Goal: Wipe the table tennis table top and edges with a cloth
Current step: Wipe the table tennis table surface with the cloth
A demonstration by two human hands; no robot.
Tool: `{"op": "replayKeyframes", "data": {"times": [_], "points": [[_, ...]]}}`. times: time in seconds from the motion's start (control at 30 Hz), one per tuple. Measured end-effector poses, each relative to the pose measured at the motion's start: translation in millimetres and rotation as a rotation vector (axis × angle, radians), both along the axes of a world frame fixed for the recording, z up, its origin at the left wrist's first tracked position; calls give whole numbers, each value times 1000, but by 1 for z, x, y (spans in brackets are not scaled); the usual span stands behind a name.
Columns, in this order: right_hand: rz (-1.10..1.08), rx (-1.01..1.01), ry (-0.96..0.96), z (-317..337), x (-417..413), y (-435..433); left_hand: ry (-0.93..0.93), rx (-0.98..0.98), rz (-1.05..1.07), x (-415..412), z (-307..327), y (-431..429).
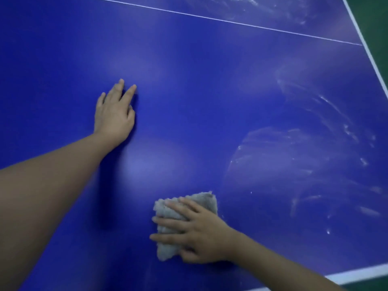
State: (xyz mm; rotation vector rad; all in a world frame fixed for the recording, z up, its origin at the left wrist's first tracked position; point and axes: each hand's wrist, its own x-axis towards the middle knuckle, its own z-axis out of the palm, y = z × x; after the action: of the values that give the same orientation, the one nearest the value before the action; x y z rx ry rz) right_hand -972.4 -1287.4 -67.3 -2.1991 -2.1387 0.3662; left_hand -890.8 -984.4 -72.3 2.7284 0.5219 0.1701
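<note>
The right hand (197, 229) lies flat with fingers spread on a crumpled grey cloth (178, 223), pressing it onto the blue table (210, 101) in the lower middle of the frame, near the white edge line (361, 275) at the lower right. The left hand (114, 114) rests open, palm down, on the bare surface at centre left, well apart from the cloth. Pale streaks (315, 143) mark the right side of the tabletop, and a thin white line (210, 17) crosses the top.
</note>
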Motion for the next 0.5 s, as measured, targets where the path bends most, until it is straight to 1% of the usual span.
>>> {"op": "replayKeyframes", "data": {"times": [0.03,0.07,0.1,0.13,0.2,0.23,0.27,0.3,0.33,0.37,0.5], "points": [[47,9,1,2,5,-8,11,5,-42,-8,4,-6],[21,23,-3,4,13,-14,19,15,-81,-20,7,-13],[-94,41,4,6,24,-18,16,23,-111,-36,9,-22],[-288,63,40,8,35,-22,4,23,-131,-55,11,-31],[-734,142,186,14,55,-27,-14,15,-158,-96,10,-50],[-929,174,228,14,59,-24,3,16,-166,-113,8,-56],[-1068,160,224,13,57,-18,32,13,-163,-127,5,-60],[-1135,119,191,12,49,-10,62,4,-148,-138,1,-61],[-1132,87,155,10,35,1,82,-1,-129,-147,-2,-62],[-1078,85,140,10,15,11,89,2,-118,-154,-4,-62],[-673,94,205,8,-100,42,66,14,-126,-163,-6,-64]]}}
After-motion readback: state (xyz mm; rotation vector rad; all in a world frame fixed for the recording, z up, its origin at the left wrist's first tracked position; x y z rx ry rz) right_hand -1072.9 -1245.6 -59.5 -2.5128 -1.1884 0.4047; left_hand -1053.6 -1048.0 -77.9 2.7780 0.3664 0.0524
